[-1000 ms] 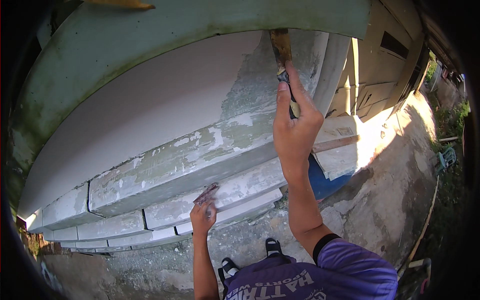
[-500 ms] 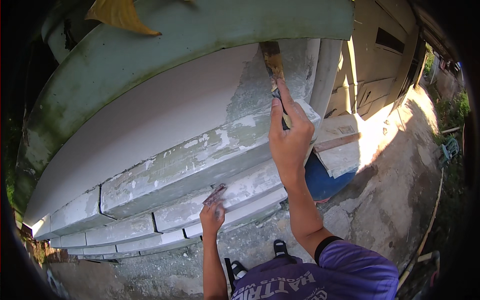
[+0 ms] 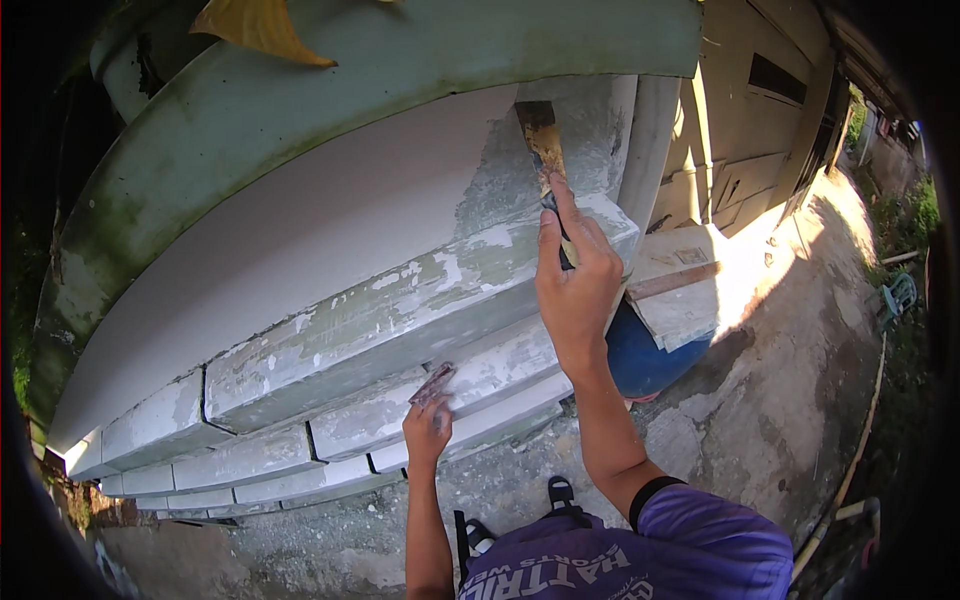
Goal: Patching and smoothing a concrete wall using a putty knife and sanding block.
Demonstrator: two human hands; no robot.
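From the head view, my only feed, I see the right hand [image 3: 580, 285] wrapped round the dark handle of a broad, flat metal scraper [image 3: 543, 140] crusted with yellow-brown residue, index finger stretched along it towards the blade. A second ago the blade's tip met the lower edge of the mossy, pale-green curved overhang [image 3: 420, 65]; now it sits lower, with a strip of the rough, mottled-grey wall patch [image 3: 590, 125] showing above it. I read that as a downward stroke over this patch, beside the smooth, whitish wall area [image 3: 330, 225]. I can't tell how firmly the blade presses. The left hand [image 3: 427, 430] has barely shifted: its fingers pinch a small, flat, reddish-brown plate [image 3: 433, 384] smeared with white, in front of the stepped, patchy white-and-grey ledges [image 3: 380, 325]. Whether that plate touches them I can't make out. It looks kept within reach of the scraper, so I judge both hands to be serving the same wall work.
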